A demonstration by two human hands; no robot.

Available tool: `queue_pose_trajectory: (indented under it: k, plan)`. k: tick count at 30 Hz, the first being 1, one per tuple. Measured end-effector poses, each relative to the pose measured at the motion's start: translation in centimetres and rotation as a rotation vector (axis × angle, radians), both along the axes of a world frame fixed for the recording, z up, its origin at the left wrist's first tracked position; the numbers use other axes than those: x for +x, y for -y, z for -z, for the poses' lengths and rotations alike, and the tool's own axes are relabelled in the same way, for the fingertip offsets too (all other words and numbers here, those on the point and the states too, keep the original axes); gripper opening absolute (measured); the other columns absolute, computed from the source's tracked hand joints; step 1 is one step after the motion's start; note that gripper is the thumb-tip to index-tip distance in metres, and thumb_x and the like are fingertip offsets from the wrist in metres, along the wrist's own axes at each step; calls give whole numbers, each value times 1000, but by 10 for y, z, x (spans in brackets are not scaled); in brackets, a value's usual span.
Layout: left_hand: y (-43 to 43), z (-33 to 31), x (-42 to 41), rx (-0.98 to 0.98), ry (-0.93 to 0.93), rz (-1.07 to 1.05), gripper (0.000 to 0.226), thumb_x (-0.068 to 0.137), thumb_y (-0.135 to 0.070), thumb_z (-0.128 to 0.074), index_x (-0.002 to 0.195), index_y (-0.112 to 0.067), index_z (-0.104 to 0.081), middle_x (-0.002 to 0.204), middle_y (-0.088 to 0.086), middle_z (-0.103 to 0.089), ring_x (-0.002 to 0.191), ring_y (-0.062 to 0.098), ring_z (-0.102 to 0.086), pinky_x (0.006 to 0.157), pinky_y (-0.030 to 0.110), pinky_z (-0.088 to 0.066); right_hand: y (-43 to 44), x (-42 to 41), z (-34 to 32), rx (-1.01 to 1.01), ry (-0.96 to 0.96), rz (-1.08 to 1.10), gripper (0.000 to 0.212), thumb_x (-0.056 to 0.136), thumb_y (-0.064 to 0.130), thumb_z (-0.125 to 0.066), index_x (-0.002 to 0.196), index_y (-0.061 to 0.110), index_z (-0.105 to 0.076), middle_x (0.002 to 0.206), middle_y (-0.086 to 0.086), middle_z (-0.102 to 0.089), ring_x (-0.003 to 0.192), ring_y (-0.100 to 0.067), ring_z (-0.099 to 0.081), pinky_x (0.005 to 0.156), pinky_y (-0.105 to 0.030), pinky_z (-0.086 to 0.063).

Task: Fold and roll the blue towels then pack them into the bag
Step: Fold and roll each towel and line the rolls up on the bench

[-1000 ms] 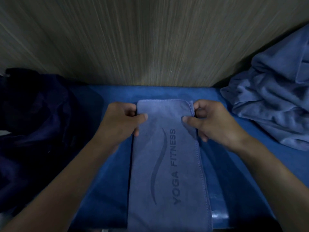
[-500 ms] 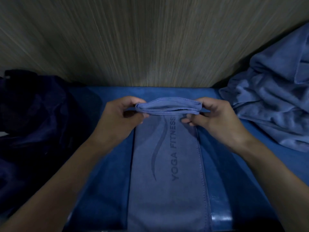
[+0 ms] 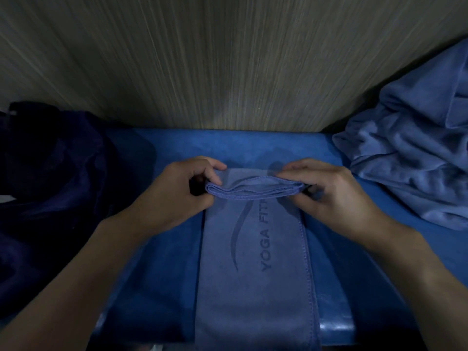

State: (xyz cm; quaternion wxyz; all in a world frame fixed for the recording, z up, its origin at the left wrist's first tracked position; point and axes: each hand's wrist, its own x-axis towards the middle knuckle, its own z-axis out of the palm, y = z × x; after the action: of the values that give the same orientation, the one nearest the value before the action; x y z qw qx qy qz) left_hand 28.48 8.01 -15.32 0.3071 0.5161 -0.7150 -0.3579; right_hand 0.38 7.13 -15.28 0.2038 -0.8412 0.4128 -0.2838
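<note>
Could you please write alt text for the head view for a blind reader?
A left hand and a right hand pinch the far end of a blue towel, folded over toward the person on a blue surface. Crumpled blue towels lie right, dark fabric left.

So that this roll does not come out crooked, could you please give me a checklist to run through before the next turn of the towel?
1. Grip of the left hand on the rolled end: ok, fingers pinch its left edge.
2. Grip of the right hand: ok, it pinches the right edge.
3. Roll tightness: not ok, the layers gape loosely in the middle.
4. Flat strip of the folded towel: ok, straight and smooth on the blue surface.
5. Bag ready: cannot tell, the dark fabric at left is too dim to read.
6. Pile of towels at right: ok, apart from the strip.
</note>
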Motion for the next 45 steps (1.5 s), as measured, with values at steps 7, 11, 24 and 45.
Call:
queue_pose_trajectory:
  k: [7, 11, 24, 45]
  plan:
    - [-4, -3, -3, 48, 38, 17, 15, 76, -15, -82, 73, -16, -67, 122, -20, -63, 71, 19, -60, 69, 16, -48, -2, -6, 4, -83, -166, 66, 33, 80, -7, -68, 101, 18, -75, 125, 0, -58, 71, -9, -58, 63, -30, -51]
    - [-3, -1, -2, 19, 78, 44, 16, 75, -19, -82, 74, -19, -67, 125, -19, -61, 71, 17, -59, 67, 16, -46, -5, -6, 6, 2, -220, 66, 29, 81, 5, -68, 103, 24, -72, 127, 4, -54, 80, -1, -48, 62, -41, -53]
    - [-3, 5, -1, -32, 302, 19, 41, 81, -52, -68, 115, -36, -53, 115, -27, -51, 111, -6, -42, 100, 29, -38, -12, -2, 5, 240, -113, 196, 27, 83, 50, -58, 94, 29, -46, 108, 12, -57, 105, 3, -53, 80, -30, -47]
    - [1, 3, -12, -90, 145, -146, 45, 79, -28, -76, 106, -52, -49, 106, -27, -57, 107, 8, -54, 99, 41, -45, -1, 6, -1, 173, 65, 277, 29, 74, 22, -76, 85, 34, -51, 88, 14, -55, 83, -6, -55, 86, -54, -45]
